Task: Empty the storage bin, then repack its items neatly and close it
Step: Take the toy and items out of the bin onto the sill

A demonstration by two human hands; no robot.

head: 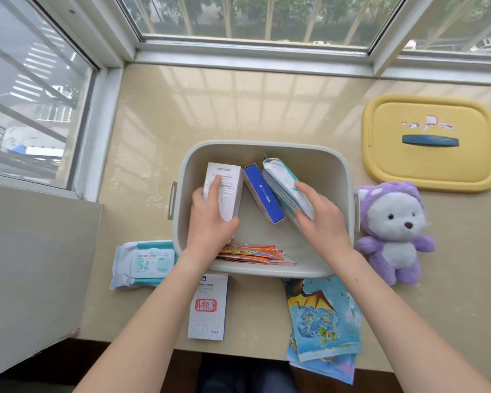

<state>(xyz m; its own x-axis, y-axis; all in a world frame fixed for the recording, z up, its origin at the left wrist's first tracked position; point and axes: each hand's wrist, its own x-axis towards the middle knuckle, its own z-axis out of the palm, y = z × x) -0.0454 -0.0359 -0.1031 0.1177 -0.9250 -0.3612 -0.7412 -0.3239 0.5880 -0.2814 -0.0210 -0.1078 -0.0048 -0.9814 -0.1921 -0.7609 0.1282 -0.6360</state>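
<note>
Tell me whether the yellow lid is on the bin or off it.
Off. The yellow lid lies flat on the counter, to the right of the bin and apart from it; the bin's top is uncovered.

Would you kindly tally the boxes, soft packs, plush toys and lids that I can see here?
Boxes: 2, white box and blue box
Soft packs: 2, wipes pack and teal pack
Plush toys: 1, purple plush toy
Lids: 1, yellow lid
Total: 6

in bin (318,165): carton (227,177) left; box (260,191) middle; pouch (281,180) right; sachets (250,252) by near wall | outside: wipes (142,263) near left; packet (209,310), booklets (322,321) near; toy (394,231) right; lid (430,143) far right
</note>
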